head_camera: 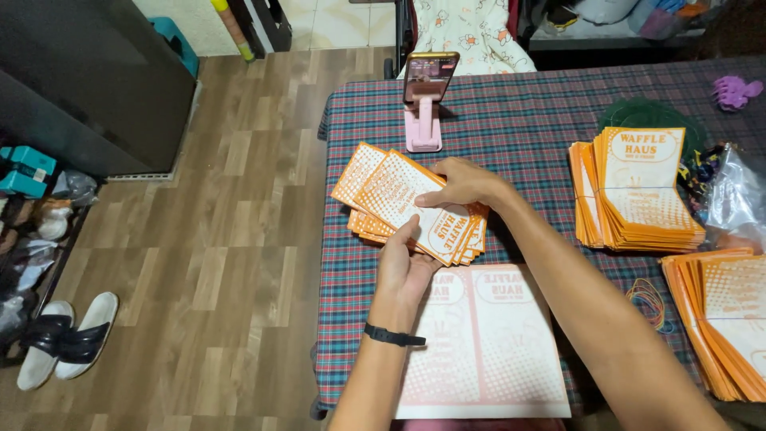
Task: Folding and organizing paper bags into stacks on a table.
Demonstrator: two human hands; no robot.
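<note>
phone stand (424,120), bundled stacks (634,191), rubber bands (648,299)

- Left hand (405,267): comes up from bottom centre, palm turned up and a bit to the right, thumb straight and pointing up-left, other fingers curled underneath, mostly hidden.
- Left wrist: straight, w/ a black band around it; forearm bare, goes down to bottom edge.
- Right hand (461,183): above the left one, back of hand to the camera, fingers bent and pointing left, thumb and index tips pinched close together.
- Right forearm: bare, long diagonal from bottom-right corner, crosses over towards the left hand.
- Both hands near each other, not touching.
</note>
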